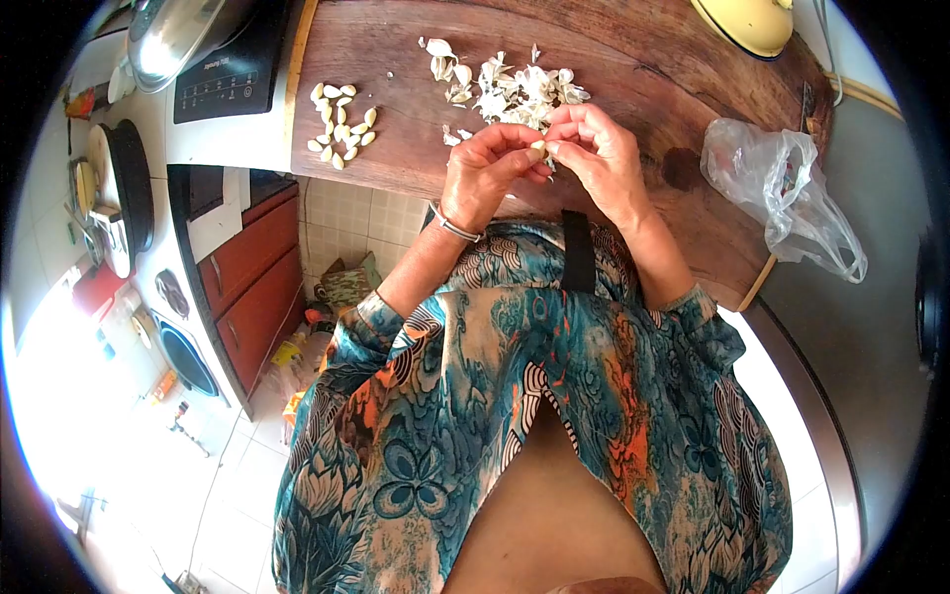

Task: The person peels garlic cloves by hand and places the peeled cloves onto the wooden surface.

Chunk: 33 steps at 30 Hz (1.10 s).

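Both hands meet over the front edge of the wooden table (396, 148). My left hand (492, 170), with a bracelet at the wrist, pinches a small pale garlic clove (538, 147). The fingertips of my right hand (597, 156) close on the same clove from the other side. Just beyond the fingers lies a heap of white garlic skins (524, 91), with some unpeeled garlic cloves (438, 49) at its left end. Farther left, several peeled cloves (341, 129) lie spread on the wood.
A crumpled clear plastic bag (787, 188) lies at the table's right side. At the back right stands a yellow lidded pot (749, 22). A black cooktop (233, 79) and a glass lid (170, 42) are on the left counter.
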{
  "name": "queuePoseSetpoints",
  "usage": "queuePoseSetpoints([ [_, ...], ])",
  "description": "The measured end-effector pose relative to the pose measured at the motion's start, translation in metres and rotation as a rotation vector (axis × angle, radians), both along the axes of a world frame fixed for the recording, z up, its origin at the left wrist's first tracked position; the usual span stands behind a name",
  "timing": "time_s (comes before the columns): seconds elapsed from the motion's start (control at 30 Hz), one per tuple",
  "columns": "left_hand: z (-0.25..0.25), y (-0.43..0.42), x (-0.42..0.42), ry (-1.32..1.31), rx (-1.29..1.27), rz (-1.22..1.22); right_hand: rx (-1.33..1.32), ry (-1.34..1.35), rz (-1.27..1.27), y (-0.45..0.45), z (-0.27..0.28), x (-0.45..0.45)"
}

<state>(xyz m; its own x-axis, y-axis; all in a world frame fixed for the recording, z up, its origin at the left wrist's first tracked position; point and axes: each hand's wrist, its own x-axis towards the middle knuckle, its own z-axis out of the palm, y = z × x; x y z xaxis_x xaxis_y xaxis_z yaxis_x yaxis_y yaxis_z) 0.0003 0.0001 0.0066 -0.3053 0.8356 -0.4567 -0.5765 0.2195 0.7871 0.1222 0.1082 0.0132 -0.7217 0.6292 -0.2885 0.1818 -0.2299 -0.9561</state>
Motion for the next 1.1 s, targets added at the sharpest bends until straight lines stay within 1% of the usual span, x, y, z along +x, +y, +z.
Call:
queuePoseSetpoints([
  [0.03,-0.001,0.000,0.000,-0.011,0.003,0.006,-0.008,0.005,0.003,0.000,0.000,0.000],
  [0.13,-0.003,0.000,0.001,0.072,0.015,-0.004,-0.024,0.009,0.000,-0.002,-0.002,-0.001],
  [0.43,0.002,-0.001,0.000,0.047,0.019,-0.042,-0.028,-0.005,-0.005,-0.002,-0.005,-0.001],
  [0.63,0.002,0.000,-0.001,-0.076,0.047,-0.013,-0.021,0.011,-0.082,-0.005,-0.006,-0.003],
  [0.73,-0.001,0.000,-0.001,-0.074,0.045,-0.038,-0.017,0.014,-0.098,-0.005,-0.008,-0.004],
  [0.87,-0.005,-0.001,0.000,-0.111,0.059,0.015,-0.023,0.003,-0.105,-0.007,-0.005,-0.004],
  [0.93,-0.008,-0.001,0.000,-0.127,0.054,0.046,0.002,0.032,-0.107,-0.009,-0.007,-0.005],
  [1.03,-0.011,-0.003,-0.003,-0.074,0.032,0.025,0.041,0.041,-0.123,-0.010,-0.013,-0.005],
  [1.1,-0.012,-0.002,-0.003,-0.053,0.023,0.065,0.095,0.044,-0.146,-0.009,-0.016,-0.004],
])
